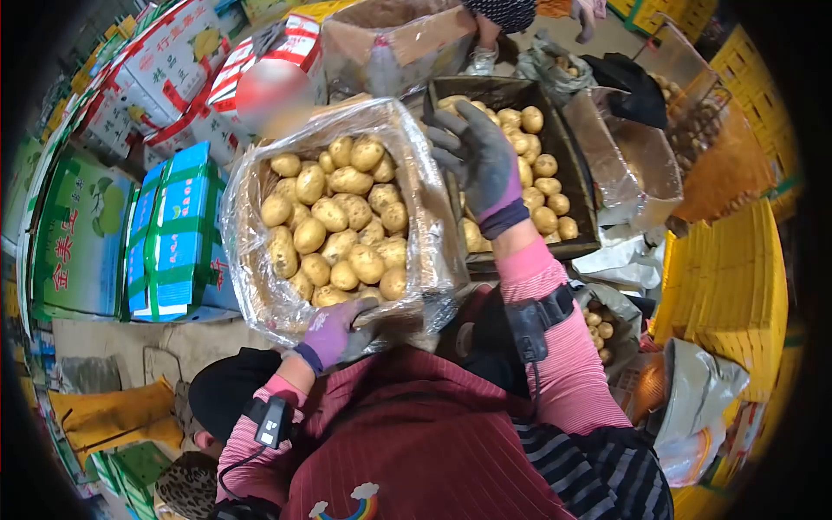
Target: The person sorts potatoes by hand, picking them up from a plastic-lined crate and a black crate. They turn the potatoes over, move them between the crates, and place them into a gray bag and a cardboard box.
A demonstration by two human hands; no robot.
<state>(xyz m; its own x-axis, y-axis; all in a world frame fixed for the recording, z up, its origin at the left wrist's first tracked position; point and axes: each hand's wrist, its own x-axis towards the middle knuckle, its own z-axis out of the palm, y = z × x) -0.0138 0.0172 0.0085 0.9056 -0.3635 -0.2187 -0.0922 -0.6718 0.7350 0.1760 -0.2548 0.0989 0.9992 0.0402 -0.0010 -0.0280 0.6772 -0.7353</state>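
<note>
A cardboard box lined with clear plastic stands in front of me, filled with potatoes. At its near rim is my left hand in a purple and grey glove, closed over the edge with the thumb on the inner side. My right hand, gloved in grey and purple, is raised with its fingers apart and nothing visible in it. It hovers over the left part of a dark crate, hiding some of the smaller potatoes there.
Blue cartons and a green carton stand left; red-and-white cartons are behind them. An open box is at the back. Yellow crates are stacked right. A person in a black cap is close at lower left.
</note>
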